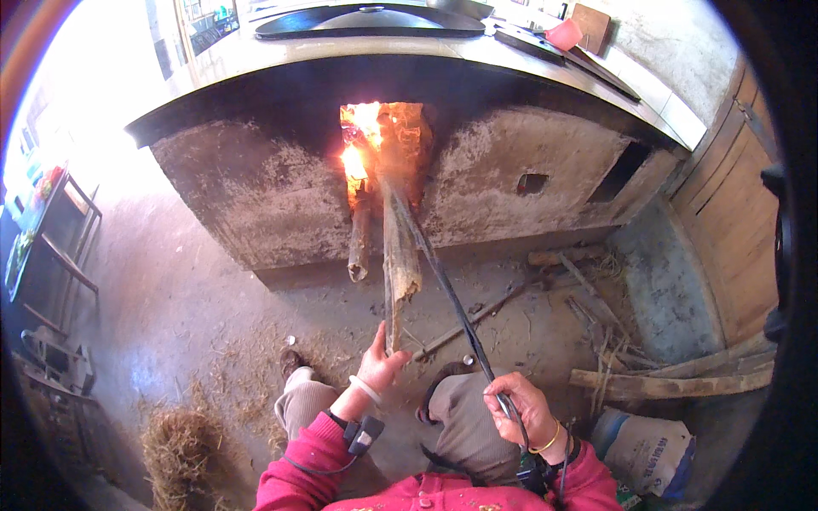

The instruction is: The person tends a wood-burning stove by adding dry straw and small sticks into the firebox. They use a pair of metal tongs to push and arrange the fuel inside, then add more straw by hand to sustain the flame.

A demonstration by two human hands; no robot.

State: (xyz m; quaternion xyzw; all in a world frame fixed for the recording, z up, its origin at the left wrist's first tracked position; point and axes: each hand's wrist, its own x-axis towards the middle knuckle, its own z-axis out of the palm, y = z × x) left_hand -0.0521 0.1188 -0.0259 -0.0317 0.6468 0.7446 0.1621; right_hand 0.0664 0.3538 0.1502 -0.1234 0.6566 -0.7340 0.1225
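Observation:
My left hand (381, 363) grips the near end of a long split piece of wood (391, 300), whose far end reaches the fire (365, 137) in the stove's opening. Beside it, a wider, ragged-ended piece of wood (404, 255) also slants up into the opening. My right hand (523, 409) is closed around the handle of long dark metal fire tongs (447, 287). Their far tips lie by the wood at the mouth of the fire, blurred by glare. A round log (359, 246) sticks out left of these, burning at its upper end.
The earthen stove (268, 191) carries a large wok lid (370, 20) and a pink scoop (563, 34). Straw (182, 447) lies at lower left. Sticks and split wood (664, 383) lie at right, near a printed sack (645, 450). A wooden door (735, 211) stands beyond.

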